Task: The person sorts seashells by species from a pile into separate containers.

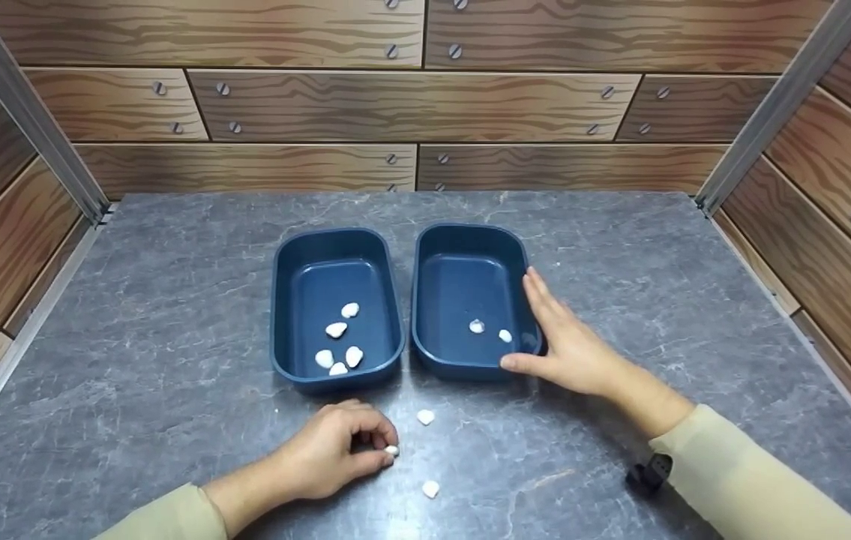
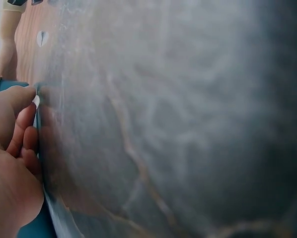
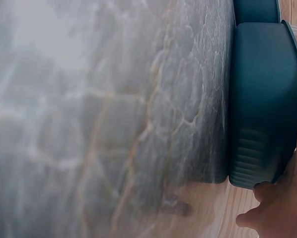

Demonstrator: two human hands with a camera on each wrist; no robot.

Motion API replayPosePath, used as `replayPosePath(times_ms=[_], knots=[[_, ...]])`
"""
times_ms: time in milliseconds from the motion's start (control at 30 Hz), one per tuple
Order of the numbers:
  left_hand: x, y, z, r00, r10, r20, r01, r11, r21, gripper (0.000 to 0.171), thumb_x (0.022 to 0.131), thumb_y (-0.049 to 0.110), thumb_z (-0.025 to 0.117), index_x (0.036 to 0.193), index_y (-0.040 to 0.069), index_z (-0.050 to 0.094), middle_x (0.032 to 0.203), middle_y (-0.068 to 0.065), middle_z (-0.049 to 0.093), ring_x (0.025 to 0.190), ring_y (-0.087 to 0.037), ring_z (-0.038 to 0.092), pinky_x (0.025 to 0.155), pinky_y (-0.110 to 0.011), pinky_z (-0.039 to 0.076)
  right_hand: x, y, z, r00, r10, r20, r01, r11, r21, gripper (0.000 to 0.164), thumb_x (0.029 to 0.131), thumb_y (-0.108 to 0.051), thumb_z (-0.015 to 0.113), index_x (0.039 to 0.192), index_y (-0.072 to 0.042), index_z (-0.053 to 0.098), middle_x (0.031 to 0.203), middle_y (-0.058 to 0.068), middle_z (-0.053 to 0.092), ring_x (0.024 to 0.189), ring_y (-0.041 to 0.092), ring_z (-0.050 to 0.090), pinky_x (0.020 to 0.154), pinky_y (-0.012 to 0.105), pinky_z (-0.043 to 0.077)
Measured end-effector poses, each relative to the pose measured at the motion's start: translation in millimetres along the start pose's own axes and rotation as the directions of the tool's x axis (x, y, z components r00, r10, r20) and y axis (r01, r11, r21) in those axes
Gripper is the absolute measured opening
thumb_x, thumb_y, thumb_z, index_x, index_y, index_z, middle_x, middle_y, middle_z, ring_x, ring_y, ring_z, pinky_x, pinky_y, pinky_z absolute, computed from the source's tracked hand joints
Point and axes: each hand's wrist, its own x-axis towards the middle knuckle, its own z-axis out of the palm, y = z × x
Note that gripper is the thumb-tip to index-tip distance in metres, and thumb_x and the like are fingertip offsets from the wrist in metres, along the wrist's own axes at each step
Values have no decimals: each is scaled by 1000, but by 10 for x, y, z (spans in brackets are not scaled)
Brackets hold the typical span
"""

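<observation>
My left hand (image 1: 335, 450) is low over the table in front of the left bin and pinches a small white shell-like piece (image 1: 392, 450) between thumb and fingertips. In the left wrist view, the same piece (image 2: 37, 101) shows at the fingertips. My right hand (image 1: 571, 345) lies against the right blue bin (image 1: 425, 367), straight fingers along its right side and thumb at the front rim. Two white pieces (image 1: 476, 326) lie inside that bin. Two more loose pieces (image 1: 425, 417) lie on the table, right of the left hand.
The left blue bin (image 1: 274, 300) stands beside the right one with a narrow gap and holds several white pieces (image 1: 336, 330). Both sit on a grey marbled table (image 1: 170, 300). Wood-patterned walls (image 1: 410, 105) enclose the back and sides, with metal posts (image 1: 28, 105) in the corners.
</observation>
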Motion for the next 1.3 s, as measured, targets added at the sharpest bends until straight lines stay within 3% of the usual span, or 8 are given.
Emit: replayPosePath(times_ms=[167, 300, 467, 667, 967, 1133, 1300], knots=[[-2, 38, -23, 999, -16, 43, 21, 995, -99, 11, 95, 12, 80, 93, 21, 74, 83, 16, 66, 78, -2, 61, 71, -23, 54, 9, -7, -2, 1000, 9, 3, -9, 1000, -1, 122, 91, -59, 79, 171, -9, 1, 178, 10, -6, 160, 43, 11, 124, 70, 14], [5, 79, -34, 999, -6, 43, 12, 991, -130, 10, 96, 12, 79, 93, 20, 74, 82, 14, 66, 76, -1, 62, 69, -23, 55, 16, -4, -4, 1000, 13, 5, -13, 1000, -3, 123, 91, -60, 78, 171, -10, 0, 178, 9, -6, 160, 43, 11, 124, 70, 14], [52, 186, -63, 999, 31, 15, -29, 992, -121, 6, 98, 13, 78, 97, 18, 75, 85, 12, 67, 78, -2, 61, 68, -27, 56, 18, 4, -5, 1000, 9, 8, -9, 1000, 0, 123, 91, -59, 78, 171, -9, -1, 178, 8, -8, 161, 40, 10, 126, 67, 10], [209, 402, -164, 993, 108, -45, -111, 991, -73, 5, 99, 13, 76, 102, 18, 76, 89, 10, 68, 82, -5, 62, 70, -32, 56, 12, 18, 10, 1000, 9, 7, -9, 1000, 0, 123, 92, -56, 79, 171, -9, -1, 178, 10, -7, 161, 41, 10, 126, 67, 10], [661, 672, -431, 995, 70, -74, -77, 993, -87, 8, 100, 13, 75, 108, 14, 77, 96, 8, 69, 88, -12, 63, 79, -32, 59, 10, 23, 10, 1000, 11, 2, -11, 1000, 0, 123, 91, -60, 78, 171, -9, -1, 178, 11, -6, 160, 43, 11, 125, 69, 13], [1004, 684, -560, 993, 63, -102, -68, 997, -45, 8, 100, 13, 75, 107, 11, 77, 95, 7, 70, 86, -11, 63, 78, -32, 58, 5, 26, 14, 1000, 4, -4, -4, 1000, 10, 122, 92, -58, 78, 171, -8, 0, 178, 8, -7, 161, 41, 11, 126, 67, 11], [1311, 654, -665, 994, 14, -109, -22, 997, -76, 8, 103, 14, 73, 109, 11, 76, 92, 3, 69, 80, -13, 60, 70, -30, 53, 5, 13, 23, 1000, 2, -5, -2, 1000, 11, 123, 91, -57, 79, 171, -9, -1, 178, 8, -8, 160, 43, 12, 125, 68, 11]])
